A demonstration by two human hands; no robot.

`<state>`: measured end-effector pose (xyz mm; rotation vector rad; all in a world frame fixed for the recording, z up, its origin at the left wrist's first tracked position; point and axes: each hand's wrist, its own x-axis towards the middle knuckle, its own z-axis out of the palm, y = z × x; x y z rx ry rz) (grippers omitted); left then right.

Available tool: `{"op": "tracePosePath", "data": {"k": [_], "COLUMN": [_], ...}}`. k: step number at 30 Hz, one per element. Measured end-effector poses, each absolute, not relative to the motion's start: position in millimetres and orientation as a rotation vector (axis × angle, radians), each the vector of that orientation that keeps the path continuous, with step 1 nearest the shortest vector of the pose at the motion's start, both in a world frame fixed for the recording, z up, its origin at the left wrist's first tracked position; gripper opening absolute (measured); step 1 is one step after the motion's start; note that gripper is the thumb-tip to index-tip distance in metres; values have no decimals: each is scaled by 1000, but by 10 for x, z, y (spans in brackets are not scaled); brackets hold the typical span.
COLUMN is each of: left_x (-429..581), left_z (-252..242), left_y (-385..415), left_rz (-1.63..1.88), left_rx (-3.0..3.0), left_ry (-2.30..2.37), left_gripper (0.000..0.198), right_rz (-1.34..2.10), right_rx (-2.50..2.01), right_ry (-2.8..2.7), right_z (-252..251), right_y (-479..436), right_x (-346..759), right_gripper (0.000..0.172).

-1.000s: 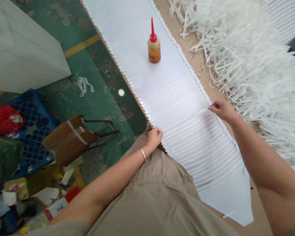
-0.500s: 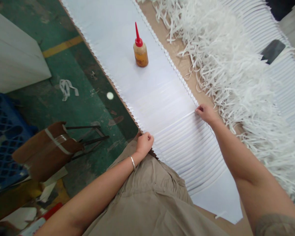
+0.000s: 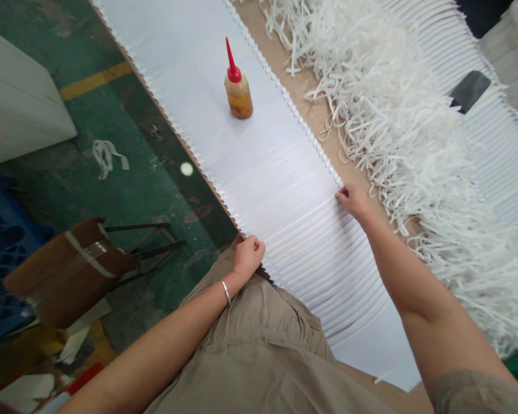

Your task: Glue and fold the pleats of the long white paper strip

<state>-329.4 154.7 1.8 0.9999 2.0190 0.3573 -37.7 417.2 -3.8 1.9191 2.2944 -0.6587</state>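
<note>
A long white sheet (image 3: 280, 144) covers the table before me, with rows of raised white strips (image 3: 328, 259) across its near part. At its left edge my left hand (image 3: 247, 256) is closed in a pinch, a bracelet on the wrist. My right hand (image 3: 353, 200) pinches at the right edge. Between the two hands a thin white strip (image 3: 300, 218) runs straight across the sheet, its ends going into my fingertips. Farther up the sheet stands a squeeze bottle (image 3: 239, 96) with a red pointed nozzle and amber liquid inside.
To the right lies a large heap of loose white strips (image 3: 397, 115) on brown board. A dark grey flat piece (image 3: 470, 92) rests on another ribbed sheet (image 3: 501, 155). On the left are a cardboard-covered stool (image 3: 73, 270), a blue crate (image 3: 4, 247) and a white block (image 3: 21, 98).
The view has shifted slightly, so most things appear a little farther left. Both hands keep their pinch at the sheet's two edges, and the strip stays stretched between them.
</note>
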Motion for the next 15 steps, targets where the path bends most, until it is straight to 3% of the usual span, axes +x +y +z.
{"op": "tracePosePath", "data": {"k": [5, 9, 15], "left_x": [-3351, -3416, -3387], "left_z": [75, 93, 131], "left_y": [1556, 1478, 1413], "left_rz": [229, 345, 536], "left_rx": [1039, 993, 951], "left_ry": [2039, 1994, 1873], "left_gripper": [26, 21, 21], "right_rz": [-522, -422, -707], "right_rx": [2057, 2421, 2770], "right_ry": [2258, 2209, 2235], "right_z": [40, 126, 97], "right_y": [4268, 4576, 5190], "right_x": [-354, -361, -610], "right_gripper": [15, 25, 33]}}
